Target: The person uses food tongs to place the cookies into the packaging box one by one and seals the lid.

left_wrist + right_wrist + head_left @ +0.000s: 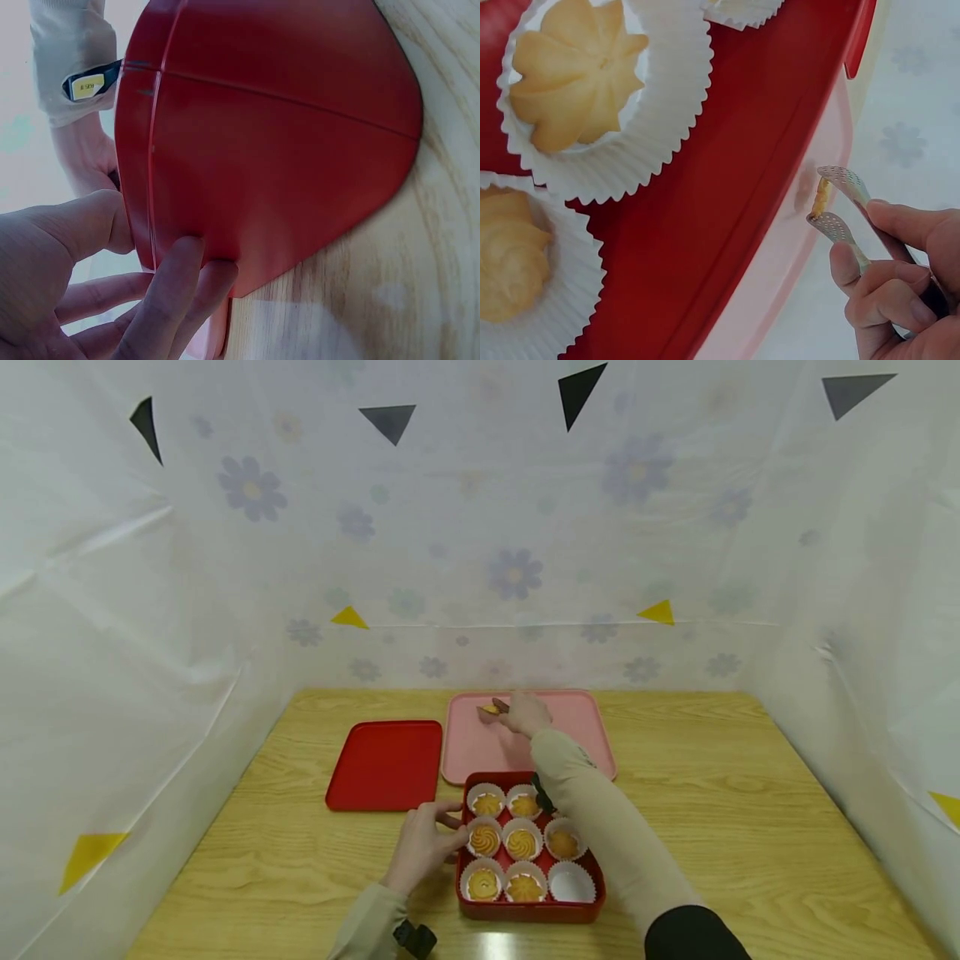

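My left hand (426, 846) grips the left side of a red box (504, 911), thumb at the rim and fingertips against the outer wall (285, 150). White paper cups fill the box, several with piped golden cookies (523, 843); the front right paper cup (572, 883) shows a bare white bottom. The sleeve hides the box's back right corner. Over the pink tray (573, 718), my right hand (527, 714) holds metal tongs (866, 214) between thumb and fingers. A thin golden cookie (821, 196) is between the tongs' perforated tips.
A flat red tray or lid (386, 767) lies left of the pink tray on the wooden table (697, 793). The box stands in front of the pink tray. A flowered white sheet (465, 527) hangs behind the table and white sheets hang along both sides.
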A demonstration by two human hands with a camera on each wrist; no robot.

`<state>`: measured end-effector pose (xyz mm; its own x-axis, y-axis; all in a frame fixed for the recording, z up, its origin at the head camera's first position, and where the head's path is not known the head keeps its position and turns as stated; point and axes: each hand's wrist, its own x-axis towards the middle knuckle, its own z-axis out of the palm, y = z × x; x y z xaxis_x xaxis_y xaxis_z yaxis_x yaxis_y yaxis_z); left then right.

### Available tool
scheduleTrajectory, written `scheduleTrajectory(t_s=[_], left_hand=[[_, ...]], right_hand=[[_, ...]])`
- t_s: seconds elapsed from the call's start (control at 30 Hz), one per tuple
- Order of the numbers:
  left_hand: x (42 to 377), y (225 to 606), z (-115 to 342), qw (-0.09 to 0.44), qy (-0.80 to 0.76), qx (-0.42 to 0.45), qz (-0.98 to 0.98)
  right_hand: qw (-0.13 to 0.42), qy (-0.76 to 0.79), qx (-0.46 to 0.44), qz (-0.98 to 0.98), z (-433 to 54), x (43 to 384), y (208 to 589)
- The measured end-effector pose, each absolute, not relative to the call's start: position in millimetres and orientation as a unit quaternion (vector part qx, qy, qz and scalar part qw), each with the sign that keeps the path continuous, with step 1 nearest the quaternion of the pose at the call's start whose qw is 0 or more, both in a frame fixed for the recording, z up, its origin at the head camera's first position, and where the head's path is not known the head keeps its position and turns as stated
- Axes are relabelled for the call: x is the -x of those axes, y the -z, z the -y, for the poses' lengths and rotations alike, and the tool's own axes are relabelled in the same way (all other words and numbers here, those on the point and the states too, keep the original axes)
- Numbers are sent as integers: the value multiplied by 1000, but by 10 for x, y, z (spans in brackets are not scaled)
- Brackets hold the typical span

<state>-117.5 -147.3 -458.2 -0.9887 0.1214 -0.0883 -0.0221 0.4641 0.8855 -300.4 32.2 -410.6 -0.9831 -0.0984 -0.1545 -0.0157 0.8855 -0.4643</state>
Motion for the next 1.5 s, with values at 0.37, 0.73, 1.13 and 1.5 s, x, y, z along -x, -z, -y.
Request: scheduleTrajectory(t_s=[0.37, 0.73, 1.13, 1.5], left_hand=[[1174, 4581, 1459, 67, -516, -32, -853], [1163, 4567, 1431, 70, -515, -31, -854], [1160, 4553, 1426, 74, -515, -24, -854], [1144, 4557, 1413, 76, -519, -30, -851]], right_hand=[[99, 290, 90, -948, -591, 2967, 3971], [60, 339, 176, -922, -1211, 2729, 3949], [76, 375, 203, -901, -2000, 2165, 3961], [82, 370, 310, -872, -2467, 1790, 4040]])
